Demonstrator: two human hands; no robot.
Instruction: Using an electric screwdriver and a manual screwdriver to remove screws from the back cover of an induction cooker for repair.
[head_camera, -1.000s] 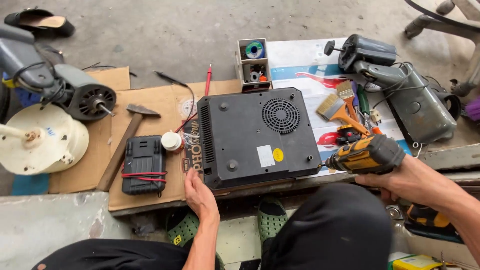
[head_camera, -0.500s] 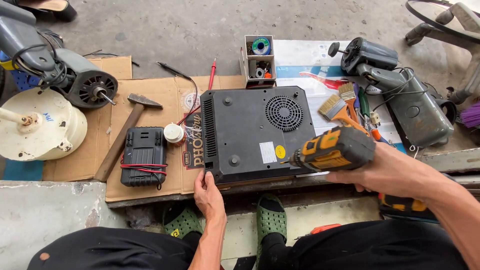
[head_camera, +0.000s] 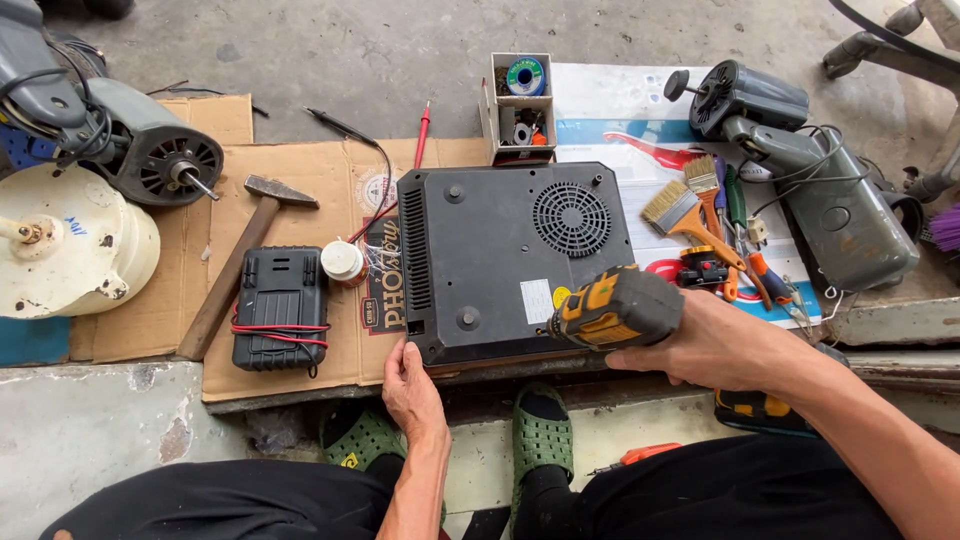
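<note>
- My right hand (head_camera: 715, 345) is clenched around the yellow-and-black cordless driver (head_camera: 615, 308); over the last second I have carried it in from beyond the right edge of the upturned induction cooker (head_camera: 515, 258) until its nose sits over the cooker's near right corner, close by the small yellow sticker.
- My left hand (head_camera: 410, 385) has stayed at the cooker's near left corner, fingers pressed against the edge and wrapped around nothing, bracing the body.
- With the driver now over the black underside and the case steadied, I judge the bit is lining up on a bottom screw there; the bit tip itself is hidden behind the tool.
- The cooker lies bottom-up on the cardboard (head_camera: 300, 200), its round fan grille at the far right, its near edge at the lip of the step above my green sandals.
- Left of the cooker: a white spool, a black battery pack (head_camera: 280, 305) and a hammer (head_camera: 240, 260), all apart from it.
- Right of the cooker: paintbrushes (head_camera: 685, 205) and screwdrivers lie close, so my elbow has little room that way.
- Beyond the cooker's far edge stands a small parts box (head_camera: 522, 105); the near side is open.
</note>
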